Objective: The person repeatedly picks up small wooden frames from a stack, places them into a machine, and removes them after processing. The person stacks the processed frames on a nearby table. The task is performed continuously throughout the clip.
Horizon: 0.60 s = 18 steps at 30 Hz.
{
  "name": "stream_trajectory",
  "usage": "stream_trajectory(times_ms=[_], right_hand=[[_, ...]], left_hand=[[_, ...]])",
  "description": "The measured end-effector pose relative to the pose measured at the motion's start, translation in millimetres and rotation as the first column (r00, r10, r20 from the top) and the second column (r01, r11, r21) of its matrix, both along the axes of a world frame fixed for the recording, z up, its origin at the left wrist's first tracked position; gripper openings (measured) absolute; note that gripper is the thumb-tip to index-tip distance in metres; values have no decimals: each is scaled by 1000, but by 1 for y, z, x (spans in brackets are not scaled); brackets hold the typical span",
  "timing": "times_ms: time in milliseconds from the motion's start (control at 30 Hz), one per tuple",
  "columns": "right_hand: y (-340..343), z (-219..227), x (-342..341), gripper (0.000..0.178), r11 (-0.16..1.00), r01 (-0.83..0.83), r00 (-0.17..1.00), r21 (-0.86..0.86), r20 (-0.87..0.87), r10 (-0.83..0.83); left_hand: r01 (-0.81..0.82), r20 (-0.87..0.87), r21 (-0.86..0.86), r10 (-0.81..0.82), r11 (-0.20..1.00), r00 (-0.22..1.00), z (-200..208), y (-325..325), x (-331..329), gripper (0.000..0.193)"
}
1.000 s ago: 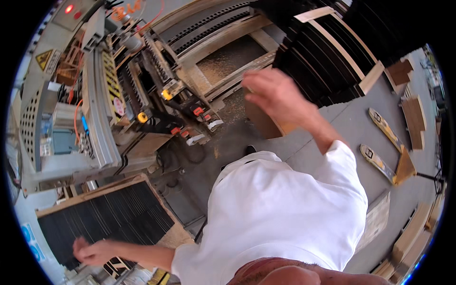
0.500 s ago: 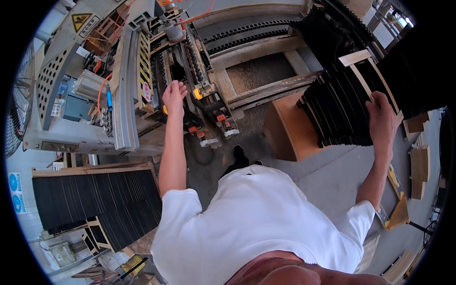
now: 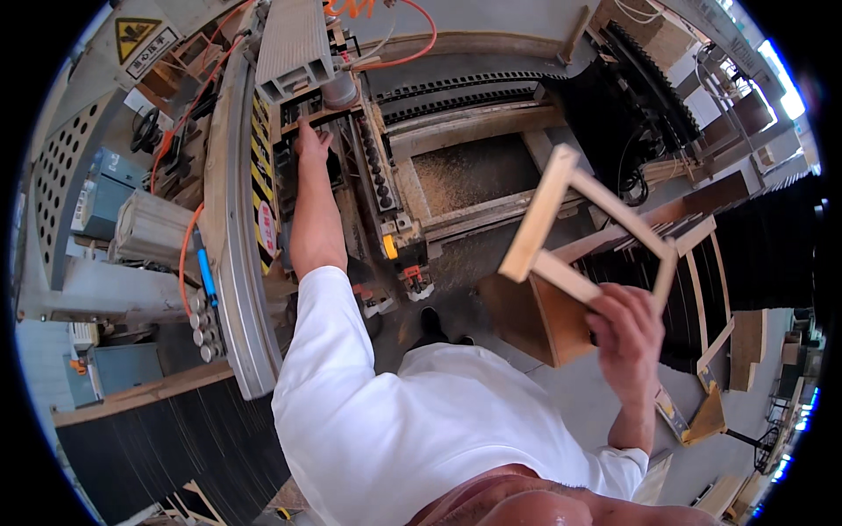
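My right hand (image 3: 627,337) is closed around one rail of a pale wooden frame (image 3: 545,215), held up tilted in the air with its opening showing through. Forward on the left, my left hand (image 3: 313,145) reaches into the machine beneath a metal cylinder (image 3: 340,90). Its fingers are partly apart, with the tips at a wooden strip (image 3: 303,118); a firm hold on the strip cannot be made out. To the right, a stack of black panels with wooden frames (image 3: 697,280) stands beside an orange-brown board box (image 3: 535,320).
A striped metal rail (image 3: 263,184) runs left of my left arm. Orange hoses (image 3: 425,22) hang overhead. Sawdust lies in the machine bed (image 3: 474,171). Black panels (image 3: 167,447) are stacked at lower left. A yellow-edged pallet jack (image 3: 706,421) stands at right.
My right hand has lifted the wooden frame off the stack and brought it left, toward me. My left hand has reached farther into the machine, and my body has turned or shifted left.
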State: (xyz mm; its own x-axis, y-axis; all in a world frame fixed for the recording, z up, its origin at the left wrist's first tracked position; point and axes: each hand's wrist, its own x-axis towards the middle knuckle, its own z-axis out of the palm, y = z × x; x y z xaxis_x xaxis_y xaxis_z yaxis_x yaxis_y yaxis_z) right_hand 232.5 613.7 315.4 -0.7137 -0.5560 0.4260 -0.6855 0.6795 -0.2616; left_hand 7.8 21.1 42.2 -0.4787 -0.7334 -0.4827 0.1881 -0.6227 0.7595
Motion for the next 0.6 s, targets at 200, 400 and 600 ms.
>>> stream_trajectory(times_ms=[200,400,600], right_hand=[[-67,-53,-49,25,986,-167,976,-6,144,166],[-156,-99,-125,19,907,-418,903,-44,92,421],[-284,-162,-175,19,732,-680,733,-50,-16,680]], left_hand=[[-58,-171,63,68,996,983,-31,-27,-20,57],[-122,-183,41,128,992,975,-34,55,67,41],[24,-312,78,2,997,950,-19,150,171,27]])
